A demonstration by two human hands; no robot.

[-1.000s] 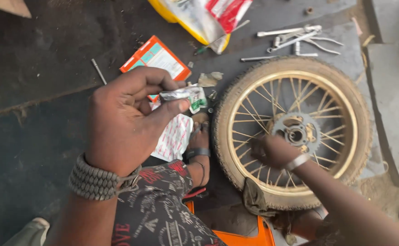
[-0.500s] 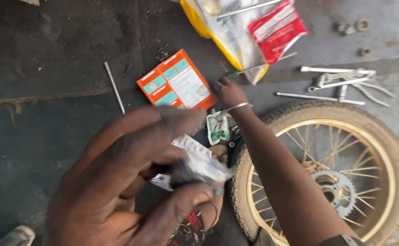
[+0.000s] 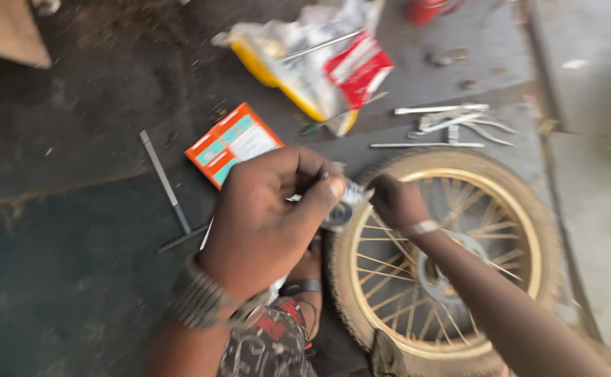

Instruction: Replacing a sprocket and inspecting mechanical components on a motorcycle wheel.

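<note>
Wheel [image 3: 452, 258] with gold rim and spokes is lying flat, filling the lower right. Left hand [image 3: 267, 223] is sitting mid-frame, pinching a small packet [image 3: 347, 199] at the tire's upper-left edge. Right hand [image 3: 396, 202] is gripping the packet's other end. Orange box [image 3: 232, 144] is lying just above.

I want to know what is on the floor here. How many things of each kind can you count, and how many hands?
Hands: 2, left hand and right hand, both on a small packet
Small packets: 1
Spoked wheels: 1
Orange boxes: 1
Plastic bags: 1
T-shaped tools: 1
Piles of metal tools: 1, too blurred to count singly
Total: 8
</note>
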